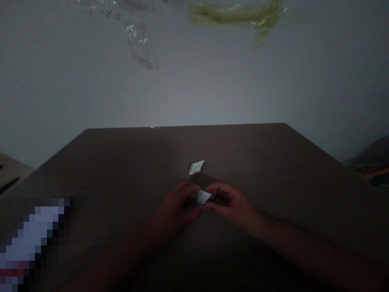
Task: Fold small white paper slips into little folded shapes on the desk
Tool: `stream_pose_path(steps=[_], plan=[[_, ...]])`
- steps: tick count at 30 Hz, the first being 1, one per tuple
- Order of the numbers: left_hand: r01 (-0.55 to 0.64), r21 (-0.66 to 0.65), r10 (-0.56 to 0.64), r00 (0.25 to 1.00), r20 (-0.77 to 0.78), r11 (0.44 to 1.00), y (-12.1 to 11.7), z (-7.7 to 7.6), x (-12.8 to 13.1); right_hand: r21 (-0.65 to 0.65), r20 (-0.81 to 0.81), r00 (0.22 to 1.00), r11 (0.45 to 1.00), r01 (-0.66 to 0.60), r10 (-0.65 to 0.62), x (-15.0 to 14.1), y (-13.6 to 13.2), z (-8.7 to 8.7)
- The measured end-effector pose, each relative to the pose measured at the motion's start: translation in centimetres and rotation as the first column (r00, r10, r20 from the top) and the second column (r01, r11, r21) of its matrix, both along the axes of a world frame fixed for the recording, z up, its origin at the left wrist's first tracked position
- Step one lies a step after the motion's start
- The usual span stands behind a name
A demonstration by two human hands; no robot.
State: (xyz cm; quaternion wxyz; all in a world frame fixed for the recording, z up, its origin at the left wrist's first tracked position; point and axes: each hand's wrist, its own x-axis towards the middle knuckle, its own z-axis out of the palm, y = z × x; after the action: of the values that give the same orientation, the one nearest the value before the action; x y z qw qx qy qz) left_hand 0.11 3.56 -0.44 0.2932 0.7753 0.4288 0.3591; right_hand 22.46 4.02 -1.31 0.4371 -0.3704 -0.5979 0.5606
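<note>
Between my two hands is a small piece of folded paper [204,197], pale, with faint lines on it. My left hand [185,201] grips its left side with thumb and fingers. From the right, my right hand [228,199] pinches the paper's other edge, fingertips above and thumb below. Just beyond my fingers a second folded paper piece [196,167] lies on the dark wooden table [136,162]. It looks four-sided, with a pointed upper right corner. Dim light hides the finer folds of both pieces.
A blurred-out, light-coloured flat object [33,231] with a dark edge lies at the table's left front. Behind the table rises a grey wall [212,89] with clear plastic [139,42] and yellowish tape [234,15] on it. Dark items [377,170] show beyond the right edge.
</note>
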Motion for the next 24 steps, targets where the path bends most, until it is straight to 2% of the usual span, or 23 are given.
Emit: stream_pose_path(steps=[8,11,15,21,24], plan=[[-0.059,-0.115,0.063,0.997,0.033,0.992,-0.1,0.4,-0.1,0.039,0.016,1.0,0.999,0.001,-0.002,0.1,0.2,-0.3],[-0.062,-0.046,0.064,0.997,0.049,0.997,-0.2,0.2,0.1,0.12,0.072,0.996,0.991,0.051,-0.06,0.1,0.1,-0.6],[-0.015,0.1,0.008,0.997,0.073,0.995,-0.8,-0.1,0.6,0.227,0.074,0.993,0.971,0.075,-0.094,-0.3,-0.1,-1.3],[0.078,0.182,-0.092,0.994,0.066,0.98,-1.4,0.3,1.0,0.168,0.017,0.999,0.985,0.036,-0.04,-0.5,0.1,-1.6],[0.087,0.167,-0.096,0.994,0.048,0.982,-1.6,0.4,1.1,0.157,0.024,0.999,0.987,0.04,-0.044,-0.6,0.0,-1.8]])
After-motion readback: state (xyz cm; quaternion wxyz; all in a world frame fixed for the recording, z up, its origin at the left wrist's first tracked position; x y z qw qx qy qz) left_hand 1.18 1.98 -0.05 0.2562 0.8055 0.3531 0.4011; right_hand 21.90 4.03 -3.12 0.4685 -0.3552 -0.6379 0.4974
